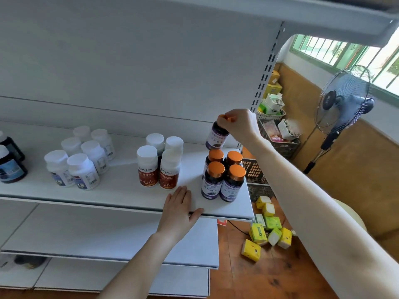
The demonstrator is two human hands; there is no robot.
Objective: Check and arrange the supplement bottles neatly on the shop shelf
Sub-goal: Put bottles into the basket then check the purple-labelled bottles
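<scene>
While the right hand is raised over the right end of the shelf, its fingers are curled round the orange cap of a purple-labelled bottle, which hangs upright in the air. That held bottle is just above the back of a cluster of four matching orange-capped bottles, which stand upright in two rows of two near the shelf's right front corner. The left hand lies flat on the front part of the shelf, fingers straight and together, thumb hooked over the front lip, holding nothing, between the orange-capped cluster and four white-capped bottles with red labels. Farther left stand six white bottles with blue labels, and two dark bottles at the picture's left edge. Beyond the shelf end, a standing fan is by the wall, and yellow and green packs lie scattered on the wooden floor.
</scene>
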